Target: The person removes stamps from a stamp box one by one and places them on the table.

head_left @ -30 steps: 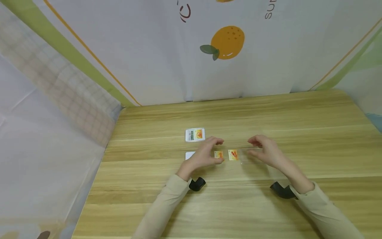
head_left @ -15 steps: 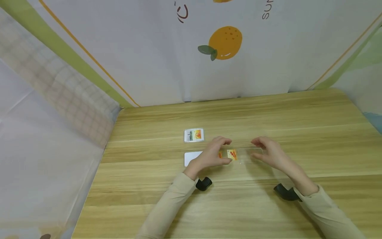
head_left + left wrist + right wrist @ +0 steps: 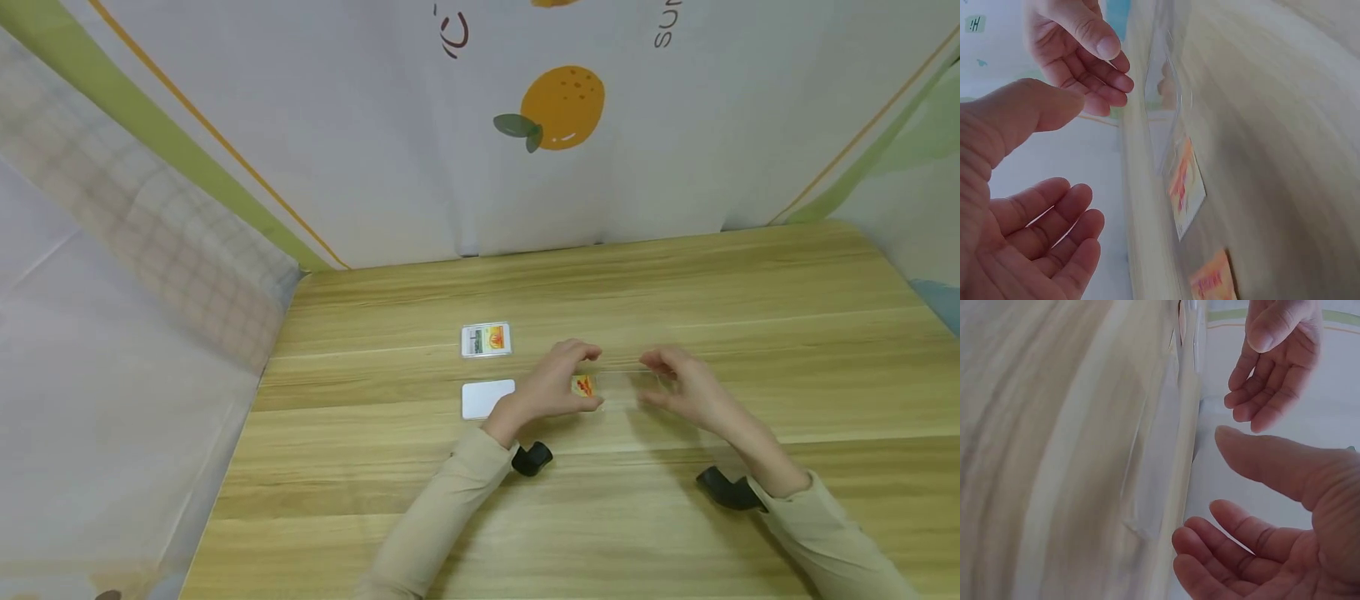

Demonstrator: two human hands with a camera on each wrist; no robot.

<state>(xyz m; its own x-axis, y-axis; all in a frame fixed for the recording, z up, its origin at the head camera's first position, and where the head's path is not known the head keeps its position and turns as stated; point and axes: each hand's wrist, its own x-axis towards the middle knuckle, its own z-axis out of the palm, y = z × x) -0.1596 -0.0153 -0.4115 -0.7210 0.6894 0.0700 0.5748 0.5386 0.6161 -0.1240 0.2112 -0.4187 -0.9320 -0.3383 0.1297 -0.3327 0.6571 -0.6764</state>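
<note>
My left hand (image 3: 555,380) hovers over the row of small items, thumb and fingers apart and nothing between them. Below it, a small orange-and-white stamp-like paper (image 3: 582,385) peeks out; a second orange paper (image 3: 1213,279) shows in the left wrist view but is covered by the hand in the head view. My right hand (image 3: 692,390) hangs beside the right end of a clear, flat plastic case (image 3: 624,392) lying on the table, its fingers loosely bent and holding nothing. The right wrist view shows the plastic case (image 3: 1154,462) left of the fingertips.
A blank white card (image 3: 480,400) lies left of my left hand, partly covered by the wrist. Behind it sits a clear case with a printed card (image 3: 486,340). Black camera mounts sit at both wrists. A printed cloth (image 3: 390,150) hangs behind the wooden table (image 3: 675,533).
My left hand has moved right, uncovering the white card and covering one orange paper. My right hand has shifted slightly right. The cards and plastic case stay where they were.
</note>
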